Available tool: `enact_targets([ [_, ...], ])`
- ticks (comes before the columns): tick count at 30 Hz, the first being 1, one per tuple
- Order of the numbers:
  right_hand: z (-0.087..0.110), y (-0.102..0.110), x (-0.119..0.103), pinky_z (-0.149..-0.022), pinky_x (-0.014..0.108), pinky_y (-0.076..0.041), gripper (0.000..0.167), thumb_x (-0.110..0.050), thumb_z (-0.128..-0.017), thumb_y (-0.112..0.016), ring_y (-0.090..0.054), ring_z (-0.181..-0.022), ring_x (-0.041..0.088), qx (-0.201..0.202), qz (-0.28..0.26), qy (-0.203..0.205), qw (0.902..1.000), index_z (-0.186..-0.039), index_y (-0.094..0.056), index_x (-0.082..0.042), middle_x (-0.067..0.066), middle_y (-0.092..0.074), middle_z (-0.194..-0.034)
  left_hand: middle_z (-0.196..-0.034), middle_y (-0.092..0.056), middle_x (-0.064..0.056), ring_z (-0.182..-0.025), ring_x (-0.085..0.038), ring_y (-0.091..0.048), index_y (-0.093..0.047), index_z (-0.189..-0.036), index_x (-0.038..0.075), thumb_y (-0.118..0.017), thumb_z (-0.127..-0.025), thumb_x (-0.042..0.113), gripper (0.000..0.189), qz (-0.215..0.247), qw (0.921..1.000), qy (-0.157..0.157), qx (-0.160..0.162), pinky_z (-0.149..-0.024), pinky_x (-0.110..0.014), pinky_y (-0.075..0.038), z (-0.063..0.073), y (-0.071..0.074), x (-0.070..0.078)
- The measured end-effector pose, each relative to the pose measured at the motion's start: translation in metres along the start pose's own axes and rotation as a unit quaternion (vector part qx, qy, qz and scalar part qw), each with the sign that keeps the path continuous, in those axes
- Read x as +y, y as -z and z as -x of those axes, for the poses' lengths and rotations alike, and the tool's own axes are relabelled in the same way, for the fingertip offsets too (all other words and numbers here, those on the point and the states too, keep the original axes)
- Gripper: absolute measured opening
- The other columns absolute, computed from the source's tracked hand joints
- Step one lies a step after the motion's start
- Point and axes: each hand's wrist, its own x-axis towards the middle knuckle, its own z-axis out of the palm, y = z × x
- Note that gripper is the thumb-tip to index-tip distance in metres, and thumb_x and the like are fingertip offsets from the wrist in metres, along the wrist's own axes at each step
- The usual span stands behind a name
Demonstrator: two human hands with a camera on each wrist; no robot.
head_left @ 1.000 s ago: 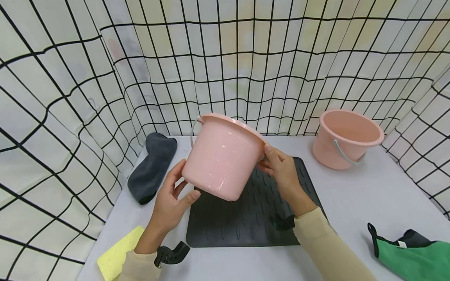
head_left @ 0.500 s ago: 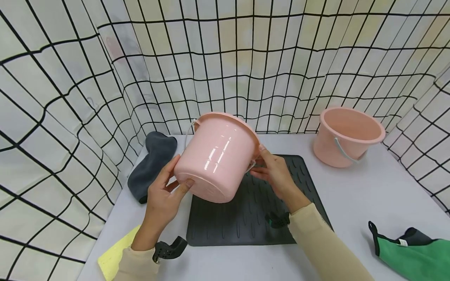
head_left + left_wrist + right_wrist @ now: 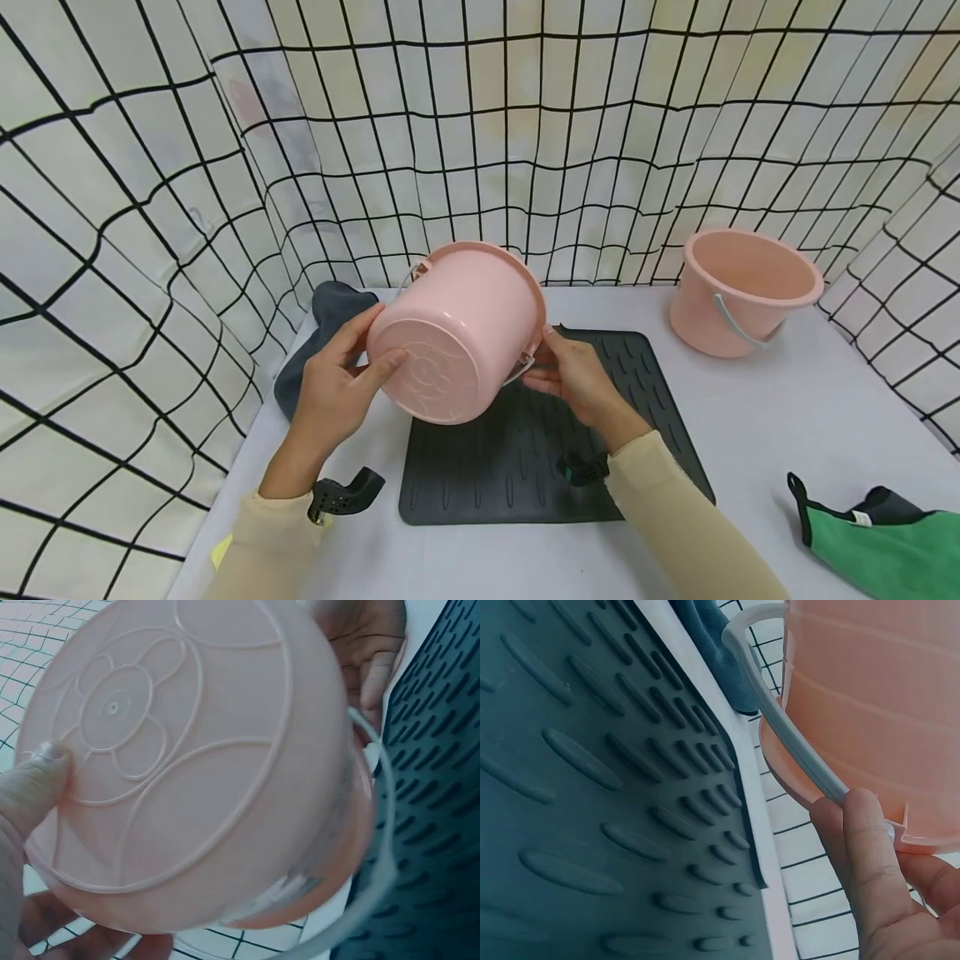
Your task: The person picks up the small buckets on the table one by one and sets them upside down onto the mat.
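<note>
A pink bucket (image 3: 480, 308) with a pale wire-like handle is held tilted in the air above a black ridged mat (image 3: 517, 483), its base turned toward me. My left hand (image 3: 333, 392) grips it at the bottom edge, thumb on the base, fingers round the side. In the left wrist view, the base (image 3: 217, 750) shows a raised flower pattern. My right hand (image 3: 581, 375) holds the rim near the handle joint. In the right wrist view its fingers (image 3: 870, 847) lie at the rim beside the grey handle (image 3: 802, 746). The bucket's mouth faces away and is hidden.
Another pink bucket (image 3: 738, 300) stands upright at the back right. A dark grey cloth (image 3: 330, 312) lies at the left, a green cloth item (image 3: 885, 542) at the front right. My left sleeve mostly covers something yellow (image 3: 220, 550). Black netting (image 3: 525, 133) encloses the white table.
The bucket has tilted further, so its base has come into view, and it has shifted slightly left. Both hands have moved with it. My left thumb has moved onto the base.
</note>
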Motion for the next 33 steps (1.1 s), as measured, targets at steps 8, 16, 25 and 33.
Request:
enact_targets([
  [8, -0.005, -0.001, 0.019, -0.082, 0.034, -0.062, 0.052, -0.039, -0.114, -0.042, -0.077, -0.084, 0.019, -0.002, -0.042, -0.037, 0.9985, -0.135, -0.062, 0.005, 0.013, -0.069, -0.101, -0.124, -0.072, -0.009, -0.111, -0.025, -0.069, -0.055, -0.152, 0.018, -0.075, -0.099, 0.029, 0.058, -0.076, 0.9954, 0.025, -0.053, -0.071, -0.024, -0.055, -0.021, 0.007, 0.008],
  [16, -0.006, -0.005, 0.032, -0.079, 0.034, -0.063, 0.050, -0.035, -0.114, -0.043, -0.078, -0.081, 0.020, -0.008, -0.072, -0.067, 0.9951, -0.135, -0.061, 0.007, 0.014, -0.073, -0.099, -0.118, -0.073, -0.009, -0.103, -0.024, -0.067, -0.055, -0.152, 0.017, -0.071, -0.101, 0.038, 0.058, -0.111, 0.9879, 0.058, -0.091, -0.072, -0.035, -0.052, -0.036, 0.008, 0.008],
  [25, -0.008, -0.009, 0.042, -0.076, 0.032, -0.063, 0.048, -0.032, -0.115, -0.042, -0.077, -0.079, 0.020, -0.001, -0.068, -0.083, 0.9942, -0.133, -0.062, 0.007, 0.014, -0.074, -0.096, -0.117, -0.073, -0.014, -0.099, -0.028, -0.067, -0.055, -0.152, 0.018, -0.067, -0.101, 0.044, 0.058, -0.147, 0.9781, 0.087, -0.119, -0.070, -0.039, -0.050, -0.053, 0.006, 0.009],
  [33, -0.013, -0.011, 0.048, -0.075, 0.033, -0.063, 0.044, -0.029, -0.115, -0.042, -0.077, -0.079, 0.020, 0.014, -0.045, -0.085, 0.9953, -0.129, -0.065, 0.007, 0.015, -0.074, -0.095, -0.123, -0.070, -0.016, -0.110, -0.031, -0.066, -0.052, -0.154, 0.016, -0.065, -0.102, 0.047, 0.061, -0.152, 0.9705, 0.108, -0.153, -0.077, -0.043, -0.053, -0.065, 0.004, 0.006],
])
